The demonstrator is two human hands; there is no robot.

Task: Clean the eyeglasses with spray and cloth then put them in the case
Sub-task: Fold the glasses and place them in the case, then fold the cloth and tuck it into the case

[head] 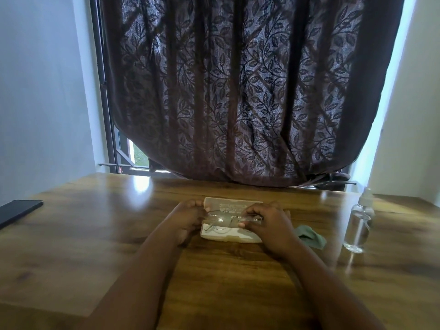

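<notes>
Wire-framed eyeglasses (222, 219) are lying across the open case (232, 221), with their long axis running left to right, parallel to the near edge of the wooden table (95, 246). One round lens is showing clearly on the left part, facing up toward the camera; the right part of the frame is partly hidden under fingers. A thin temple end is pointing down-left over the white lower half of the case.

Both hands are meeting at the eyeglasses. The left hand (188, 219) is curling its fingers around the left end of the case, near the lid — whether it is also touching the frame, I cannot tell. The right hand (269, 222) is pinching the right side of the frame between thumb and fingertips, so the eyeglasses are stretching out to the left from this grip, between the two hands.

The case is sitting in the middle of the table, its beige lid standing open on the far side, with some pale lettering that is too blurred to read. A green cloth (310, 236) is lying crumpled just right of the right hand. A clear spray bottle (358, 225) is standing upright further right, apart from the cloth. A dark flat phone (17, 211) is resting at the left edge — well apart from everything else. A brown leaf-patterned curtain (238, 91) is hanging behind the table.
</notes>
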